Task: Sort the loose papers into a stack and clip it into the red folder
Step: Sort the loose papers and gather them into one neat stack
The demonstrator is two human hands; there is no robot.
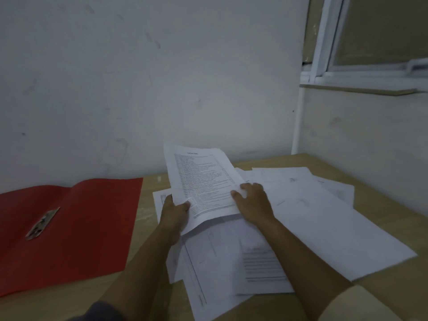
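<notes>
A printed sheet (201,179) is lifted at a tilt above the table, text side toward me. My left hand (173,212) grips its lower left edge, thumb on top. My right hand (252,200) holds its lower right edge, fingers curled onto the paper. Beneath and to the right, several loose papers (308,218) lie spread and overlapping. The red folder (92,218) lies open flat at the left, its metal clip (42,223) on the inside near the fold.
The wooden table (143,295) stands in a corner, a white wall behind and another on the right. A window frame (347,75) with a sill is at the upper right. Papers reach close to the table's front edge.
</notes>
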